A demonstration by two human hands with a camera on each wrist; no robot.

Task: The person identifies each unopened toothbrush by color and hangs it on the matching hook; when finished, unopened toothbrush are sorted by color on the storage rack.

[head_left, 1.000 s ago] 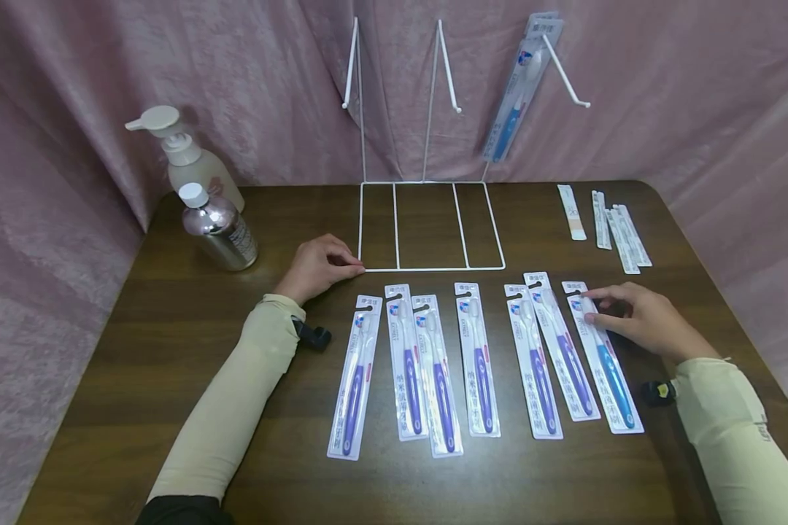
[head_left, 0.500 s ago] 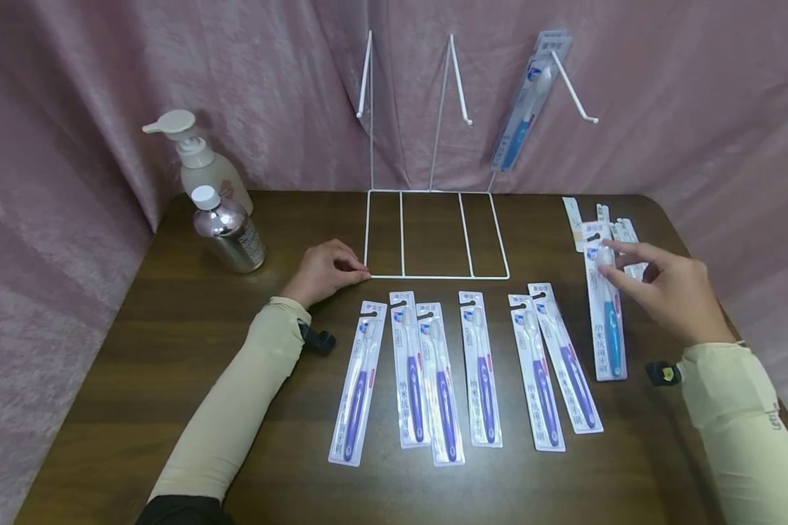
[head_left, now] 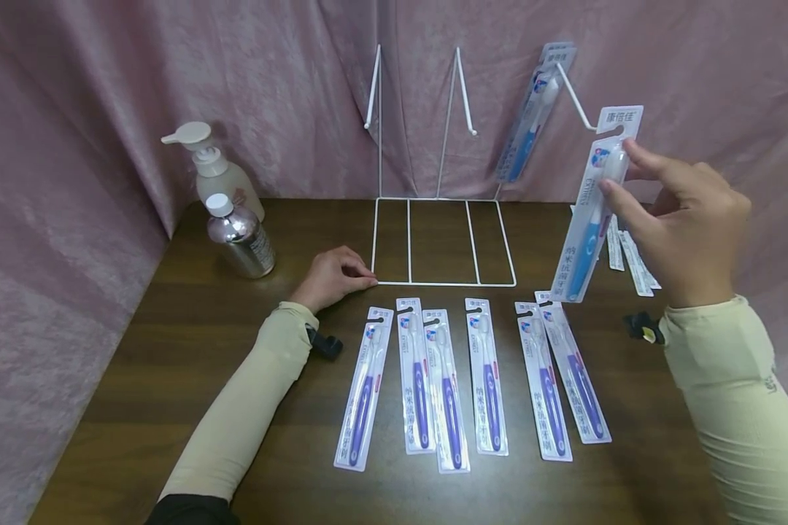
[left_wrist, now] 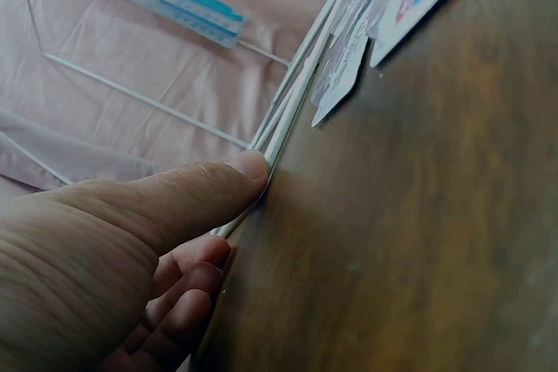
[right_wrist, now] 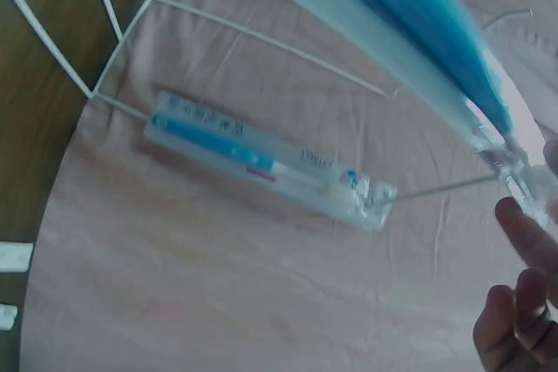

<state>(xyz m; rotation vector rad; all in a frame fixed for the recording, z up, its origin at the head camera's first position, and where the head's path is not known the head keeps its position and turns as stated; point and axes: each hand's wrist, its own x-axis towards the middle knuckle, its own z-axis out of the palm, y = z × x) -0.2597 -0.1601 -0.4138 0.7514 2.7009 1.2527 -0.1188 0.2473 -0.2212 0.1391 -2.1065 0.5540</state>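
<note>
My right hand (head_left: 692, 219) pinches a packaged blue toothbrush (head_left: 587, 219) by the edge near its top, holding it tilted above the table. The slotted card top is beside the tip of the white wire rack's right hook; whether they touch I cannot tell. On that hook hangs another blue toothbrush pack (head_left: 530, 120), also seen hanging (right_wrist: 261, 163) in the right wrist view. My left hand (head_left: 335, 278) pinches the front left corner of the wire rack (head_left: 446, 284) between thumb and fingers, as the left wrist view shows. The left hook (head_left: 373, 87) and middle hook (head_left: 465, 95) carry nothing.
Several purple toothbrush packs (head_left: 362, 394) lie in a row in front of the rack. A pump bottle (head_left: 226, 182) and a silver bottle (head_left: 243, 240) stand at the back left. Narrow paper strips (head_left: 635, 262) lie behind my right hand. A pink curtain (head_left: 289, 95) hangs behind.
My right hand has lifted the blue toothbrush pack off the table, up and back to the right hook's tip. The left hand keeps its grip on the rack. The view has shifted slightly.
</note>
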